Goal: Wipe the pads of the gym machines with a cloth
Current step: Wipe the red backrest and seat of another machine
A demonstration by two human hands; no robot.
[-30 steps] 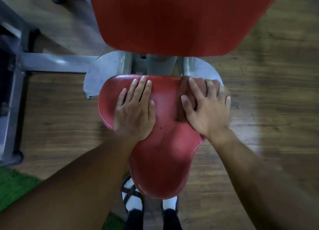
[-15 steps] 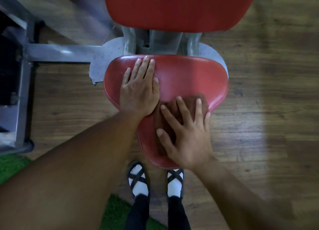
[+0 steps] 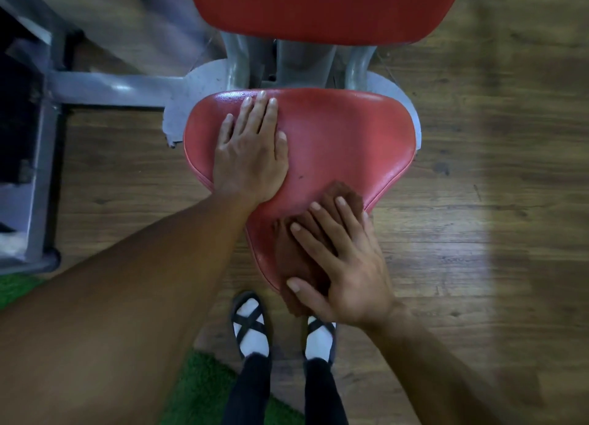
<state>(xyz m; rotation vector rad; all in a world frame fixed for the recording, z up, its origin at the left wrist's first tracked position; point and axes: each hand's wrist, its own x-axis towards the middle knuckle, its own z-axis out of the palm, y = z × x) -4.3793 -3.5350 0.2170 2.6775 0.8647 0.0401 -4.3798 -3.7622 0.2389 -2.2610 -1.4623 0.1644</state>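
Head view: the seat pad [image 3: 334,144] of a gym machine lies below the camera, red, its broad end toward the machine's grey frame [image 3: 108,88] and its narrow nose toward the person's feet [image 3: 251,325] — long axis running from frame to feet. A second red pad, the back pad [image 3: 318,7], stands above it at the top of the view.

The left hand [image 3: 250,152] rests flat on the left half of the seat pad, fingers straight and close together, holding nothing; it appears to brace the seat.

The right hand [image 3: 347,265] presses a brown cloth [image 3: 296,259] onto the narrow front end of the pad, fingers spread and laid flat over it rather than curled round it. The cloth lies bunched under the palm, lengthwise along the pad's nose, its near edge hanging past the tip.

Judgement: the wiping of the seat pad is in hand, at its front end. The next move likely calls for carrying the cloth under steady pressure over any part unwiped — then up to the back pad. Wooden floor [image 3: 478,233] lies all round.
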